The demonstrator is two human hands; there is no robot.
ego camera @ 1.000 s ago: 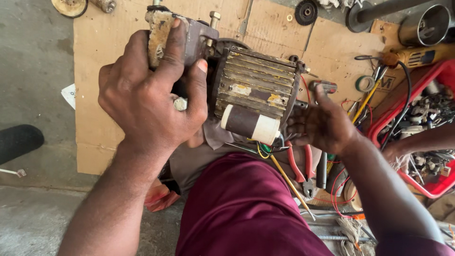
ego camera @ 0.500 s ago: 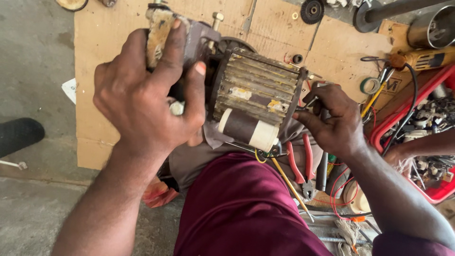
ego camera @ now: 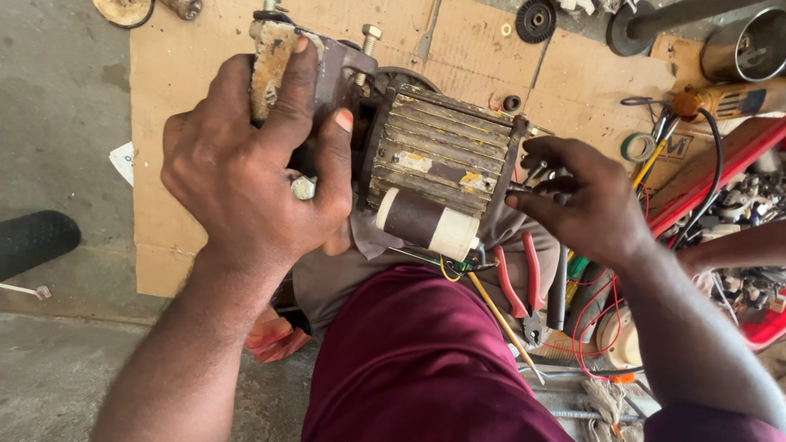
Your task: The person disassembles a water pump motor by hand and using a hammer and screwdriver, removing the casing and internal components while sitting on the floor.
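Note:
An old ribbed electric motor (ego camera: 442,151) with a brown-and-white cylindrical capacitor (ego camera: 427,223) rests on my lap over maroon trousers (ego camera: 426,360). My left hand (ego camera: 254,172) grips the motor's rusty front housing, fingers wrapped over the top. My right hand (ego camera: 581,200) is at the motor's rear end, fingertips pinched on a small metal part there; what it pinches is too small to tell.
Brown cardboard (ego camera: 188,49) covers the concrete floor. Red-handled pliers (ego camera: 517,282), a yellow screwdriver and loose wires lie at the right. A red crate (ego camera: 737,164) of parts, a tape roll (ego camera: 637,147), a metal cylinder (ego camera: 749,41) and a black pulley (ego camera: 536,18) lie beyond. Another person's arm (ego camera: 737,250) reaches in.
My right hand has lifted from the motor's lower rear corner to its rear face, fingers now pinched there. My left hand keeps its grip on the housing.

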